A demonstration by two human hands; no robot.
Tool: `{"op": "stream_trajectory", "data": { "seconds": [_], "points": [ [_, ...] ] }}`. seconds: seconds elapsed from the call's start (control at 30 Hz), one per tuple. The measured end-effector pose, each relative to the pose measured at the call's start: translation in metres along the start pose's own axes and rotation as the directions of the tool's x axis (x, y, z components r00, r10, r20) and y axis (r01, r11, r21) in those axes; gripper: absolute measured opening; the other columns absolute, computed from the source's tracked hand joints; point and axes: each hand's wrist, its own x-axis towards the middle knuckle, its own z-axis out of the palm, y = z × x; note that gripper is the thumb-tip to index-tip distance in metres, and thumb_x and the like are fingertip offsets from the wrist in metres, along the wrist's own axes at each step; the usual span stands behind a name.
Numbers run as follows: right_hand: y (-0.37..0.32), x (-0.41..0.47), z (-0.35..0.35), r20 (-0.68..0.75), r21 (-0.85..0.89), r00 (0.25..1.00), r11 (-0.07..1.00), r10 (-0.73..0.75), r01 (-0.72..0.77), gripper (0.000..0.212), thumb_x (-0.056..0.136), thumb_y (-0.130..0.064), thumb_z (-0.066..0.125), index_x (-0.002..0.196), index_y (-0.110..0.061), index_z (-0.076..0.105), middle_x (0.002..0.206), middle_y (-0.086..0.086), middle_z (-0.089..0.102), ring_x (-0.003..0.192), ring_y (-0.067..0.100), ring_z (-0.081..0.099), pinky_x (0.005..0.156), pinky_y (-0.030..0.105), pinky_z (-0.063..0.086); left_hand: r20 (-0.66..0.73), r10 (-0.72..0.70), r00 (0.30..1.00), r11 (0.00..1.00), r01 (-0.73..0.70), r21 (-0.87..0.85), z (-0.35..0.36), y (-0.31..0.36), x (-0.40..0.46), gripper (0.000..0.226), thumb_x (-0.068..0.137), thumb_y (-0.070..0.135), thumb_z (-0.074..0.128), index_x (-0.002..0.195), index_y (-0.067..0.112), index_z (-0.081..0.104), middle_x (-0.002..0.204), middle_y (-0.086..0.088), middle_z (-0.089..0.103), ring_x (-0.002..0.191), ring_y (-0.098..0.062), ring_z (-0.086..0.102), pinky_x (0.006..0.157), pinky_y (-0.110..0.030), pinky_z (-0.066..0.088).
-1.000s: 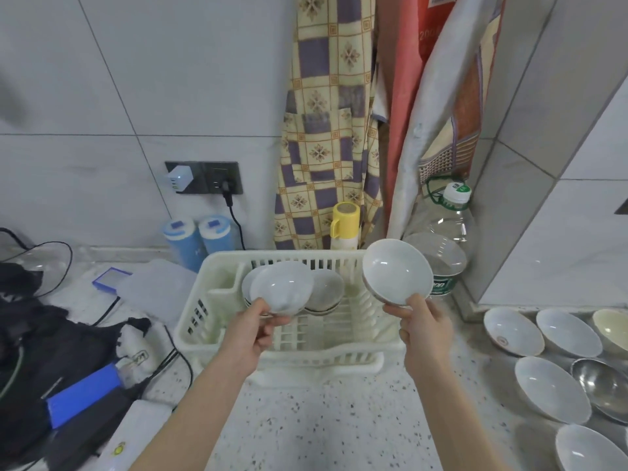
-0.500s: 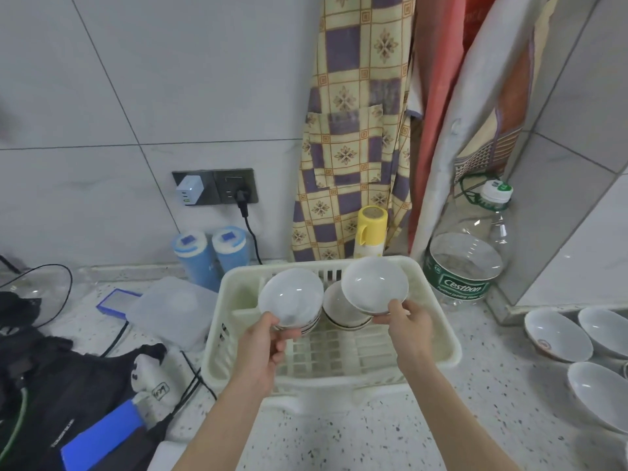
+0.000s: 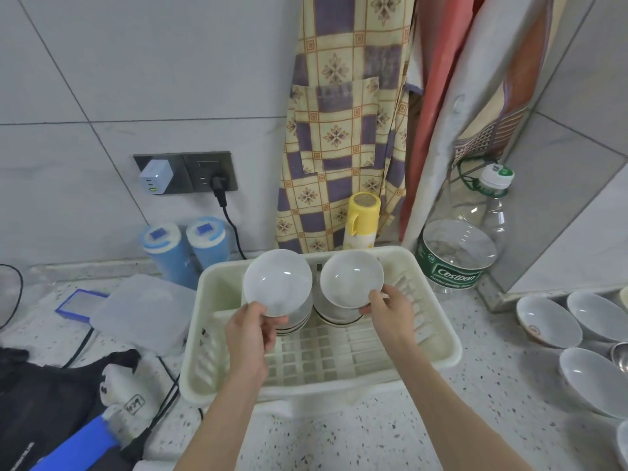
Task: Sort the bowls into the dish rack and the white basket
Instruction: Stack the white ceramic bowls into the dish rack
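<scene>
A cream plastic dish rack [image 3: 438,338] stands on the speckled counter in front of me. My left hand [image 3: 249,338] grips the lower rim of a white bowl [image 3: 277,282], held tilted over the rack's back left, above bowls stacked there [image 3: 295,322]. My right hand [image 3: 390,309] grips a second white bowl [image 3: 351,278], tilted over another stack [image 3: 334,316] at the rack's back middle. More white bowls [image 3: 547,321] lie on the counter to the right.
Behind the rack stand a yellow-capped spray can [image 3: 363,220], two blue cylinders [image 3: 185,246] and a big clear water bottle [image 3: 465,246]. A clear plastic lid [image 3: 142,312], black bag [image 3: 40,402] and cables lie left. A metal bowl [image 3: 620,351] peeks in at right.
My right hand has carried its bowl left and down to the rack's back middle. The left bowl sits lower over its stack. The view has moved closer to the rack.
</scene>
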Motion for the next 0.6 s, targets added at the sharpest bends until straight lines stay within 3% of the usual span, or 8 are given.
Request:
{"op": "stream_trajectory", "data": {
  "seconds": [0.2, 0.43, 0.53, 0.6],
  "points": [
    [0.0008, -0.0006, 0.0002, -0.014, 0.005, 1.000, 1.000, -0.023, 0.023, 0.022, 0.080, -0.030, 0.047, 0.092, -0.025, 0.065, 0.060, -0.007, 0.071, 0.063, -0.004, 0.065, 0.055, 0.022, 0.039, 0.011, -0.029, 1.000, 0.999, 0.029, -0.014, 0.0014, -0.0015, 0.0022, 0.017, 0.086, 0.006, 0.048, 0.093, 0.002, 0.062, 0.063, -0.019, 0.070, 0.036, -0.011, 0.034, 0.035, -0.018, 0.025],
    [0.0021, 0.0026, 0.0015, 0.055, -0.042, 0.998, 0.999, -0.008, 0.010, 0.016, 0.093, -0.023, 0.047, 0.091, -0.026, 0.062, 0.061, -0.004, 0.072, 0.070, 0.000, 0.065, 0.058, 0.023, 0.040, 0.013, -0.050, 0.999, 0.998, 0.051, -0.033, 0.0010, -0.0030, 0.0024, 0.017, 0.085, 0.007, 0.049, 0.095, 0.001, 0.061, 0.066, -0.021, 0.071, 0.036, -0.012, 0.033, 0.035, -0.019, 0.026],
    [0.0026, 0.0033, 0.0022, 0.103, -0.069, 0.995, 0.998, 0.006, 0.001, 0.016, 0.093, -0.022, 0.047, 0.091, -0.025, 0.063, 0.063, -0.003, 0.073, 0.056, -0.008, 0.058, 0.056, 0.024, 0.038, 0.014, -0.043, 0.999, 0.999, 0.043, -0.027, 0.0007, -0.0029, 0.0017, 0.019, 0.086, 0.007, 0.048, 0.097, 0.001, 0.062, 0.066, -0.021, 0.071, 0.037, -0.012, 0.033, 0.035, -0.019, 0.026],
    [0.0036, 0.0042, 0.0026, 0.121, -0.076, 0.992, 0.997, 0.031, -0.022, 0.017, 0.093, -0.023, 0.047, 0.094, -0.021, 0.064, 0.064, -0.002, 0.074, 0.049, -0.004, 0.053, 0.055, 0.024, 0.039, 0.014, -0.044, 0.999, 0.999, 0.044, -0.025, 0.0007, -0.0028, 0.0016, 0.019, 0.086, 0.007, 0.048, 0.098, 0.002, 0.062, 0.067, -0.021, 0.071, 0.037, -0.012, 0.034, 0.034, -0.020, 0.027]
  ]
}}
